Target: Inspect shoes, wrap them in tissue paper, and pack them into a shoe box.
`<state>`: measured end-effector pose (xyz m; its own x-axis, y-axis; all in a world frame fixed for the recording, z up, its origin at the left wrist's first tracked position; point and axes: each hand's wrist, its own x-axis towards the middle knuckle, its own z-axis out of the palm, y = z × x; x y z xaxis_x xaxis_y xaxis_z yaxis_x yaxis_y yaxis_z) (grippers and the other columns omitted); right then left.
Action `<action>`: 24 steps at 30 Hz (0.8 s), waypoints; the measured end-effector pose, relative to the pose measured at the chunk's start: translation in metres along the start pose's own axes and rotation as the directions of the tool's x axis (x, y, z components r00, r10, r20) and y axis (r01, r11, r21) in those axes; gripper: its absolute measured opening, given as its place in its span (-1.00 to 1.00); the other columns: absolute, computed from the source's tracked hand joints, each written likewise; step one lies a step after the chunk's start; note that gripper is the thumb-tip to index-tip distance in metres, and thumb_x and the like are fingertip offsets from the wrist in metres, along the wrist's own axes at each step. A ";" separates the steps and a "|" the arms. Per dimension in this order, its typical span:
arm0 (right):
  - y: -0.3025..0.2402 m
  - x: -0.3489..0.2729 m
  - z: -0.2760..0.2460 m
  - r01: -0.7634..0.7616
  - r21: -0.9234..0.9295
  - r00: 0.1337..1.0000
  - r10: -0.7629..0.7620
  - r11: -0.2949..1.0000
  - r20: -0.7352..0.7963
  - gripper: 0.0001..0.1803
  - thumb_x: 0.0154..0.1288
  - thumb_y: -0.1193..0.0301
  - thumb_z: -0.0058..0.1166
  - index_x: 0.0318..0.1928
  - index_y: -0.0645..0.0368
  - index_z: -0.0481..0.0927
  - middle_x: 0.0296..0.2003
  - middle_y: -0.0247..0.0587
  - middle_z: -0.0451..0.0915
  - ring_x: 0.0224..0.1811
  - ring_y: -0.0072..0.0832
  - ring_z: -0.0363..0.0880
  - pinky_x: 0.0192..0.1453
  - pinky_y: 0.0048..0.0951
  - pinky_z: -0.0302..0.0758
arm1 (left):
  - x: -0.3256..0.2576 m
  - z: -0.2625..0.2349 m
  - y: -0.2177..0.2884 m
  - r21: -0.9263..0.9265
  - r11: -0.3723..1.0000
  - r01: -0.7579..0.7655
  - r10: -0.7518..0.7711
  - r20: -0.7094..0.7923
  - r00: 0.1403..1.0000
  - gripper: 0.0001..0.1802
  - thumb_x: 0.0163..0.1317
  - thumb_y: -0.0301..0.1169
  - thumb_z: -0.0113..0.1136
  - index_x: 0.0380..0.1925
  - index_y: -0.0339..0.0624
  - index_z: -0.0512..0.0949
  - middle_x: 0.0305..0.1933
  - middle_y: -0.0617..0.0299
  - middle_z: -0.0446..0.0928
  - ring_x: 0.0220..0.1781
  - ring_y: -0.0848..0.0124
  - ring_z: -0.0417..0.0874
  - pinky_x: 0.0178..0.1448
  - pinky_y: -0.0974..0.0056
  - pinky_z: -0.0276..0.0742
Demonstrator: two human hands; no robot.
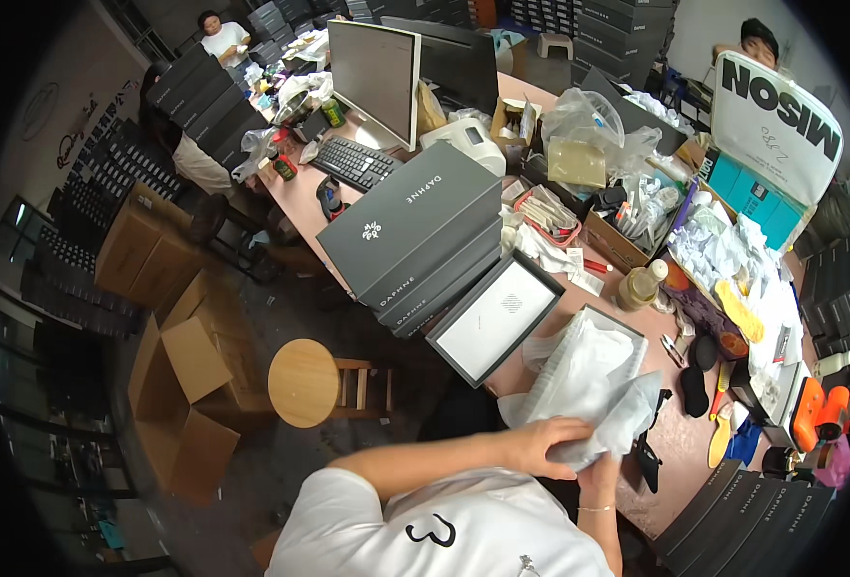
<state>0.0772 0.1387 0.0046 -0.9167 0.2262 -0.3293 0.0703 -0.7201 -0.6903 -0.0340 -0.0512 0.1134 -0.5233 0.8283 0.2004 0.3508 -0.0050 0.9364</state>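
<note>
- Two hands meet at the lower middle of the view: the left hand [540,444] lies curled over a bundle of white tissue paper [593,385], and the right hand [600,473] grips the same paper from below, a thin bracelet on its wrist.
- The tissue paper rises up and away from the hands toward the upper right, its long axis slanting that way; its far end spills out of an open white-lined shoe box [603,332] just beyond. Both hands touch the paper; the left covers more of it.
- Just left of that box lies a dark box lid [494,317] turned up, showing a white rectangular panel with a small grey mark at its middle.
- Beyond the lid stands a stack of dark grey shoe boxes [415,231], long and flat, with pale lettering on tops and side edges.
- Another row of dark boxes [742,514] sits at the table's [680,442] lower right corner, lettering on their edges too.
- Farther right, a large white lid with bold black letters [776,120] stands tilted over teal packets.
- On the pinkish table near the right hand lie black insoles [696,389], a yellow shoehorn and an orange tool.
- A round wooden stool [304,383] stands on the floor to the left.
</note>
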 end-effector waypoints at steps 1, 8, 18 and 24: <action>-0.012 -0.010 -0.001 0.024 0.030 0.999 -0.023 0.999 -0.044 -0.39 0.36 0.18 0.03 0.32 0.16 0.22 0.17 -0.15 0.43 0.17 -0.26 0.45 0.22 -0.20 0.46 | 0.020 -0.023 -0.001 -0.023 0.983 0.182 -0.173 0.214 0.961 -0.33 0.08 -0.16 0.34 0.15 -0.29 0.41 0.23 -0.05 0.40 0.32 0.08 0.34 0.38 0.13 0.24; -0.073 -0.051 -0.029 0.147 0.019 0.980 -0.142 0.989 -0.141 -0.39 0.37 0.29 0.01 0.35 0.19 0.17 0.26 -0.11 0.35 0.23 -0.25 0.41 0.28 -0.20 0.42 | 0.107 -0.022 -0.106 0.776 0.248 -0.580 -0.313 0.631 0.710 -0.65 0.09 -0.34 0.10 -0.08 -0.10 0.60 0.11 0.00 0.47 0.28 0.03 0.35 0.32 -0.43 0.04; -0.098 0.008 0.029 0.205 0.000 0.964 -0.202 0.979 -0.171 -0.43 0.33 0.35 0.04 0.27 0.30 0.23 0.00 -0.17 0.53 -0.08 -0.33 0.57 0.00 -0.28 0.55 | 0.108 -0.217 0.005 0.115 0.972 0.205 -0.006 -0.860 0.510 -0.68 0.24 -0.49 0.06 -0.01 -0.40 0.48 -0.11 0.05 0.59 -0.09 0.33 0.58 0.07 0.30 0.45; 0.036 0.106 0.028 -0.075 -0.997 0.987 0.145 -0.011 -0.076 -0.22 0.15 0.15 0.22 0.27 0.30 0.23 0.00 0.07 0.52 -0.05 -0.19 0.59 0.00 -0.21 0.53 | 0.051 -0.177 -0.074 -0.441 0.877 0.189 -0.461 -0.664 0.589 -0.64 0.23 -0.47 0.13 -0.01 -0.45 0.47 -0.10 0.11 0.59 -0.10 0.42 0.57 0.03 0.34 0.46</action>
<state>-0.0284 0.1180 -0.0370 -0.8646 0.1685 -0.4734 0.4599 0.6448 -0.6105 -0.2237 -0.1074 0.1053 -0.9855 0.1176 -0.1220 -0.1335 -0.0954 0.9865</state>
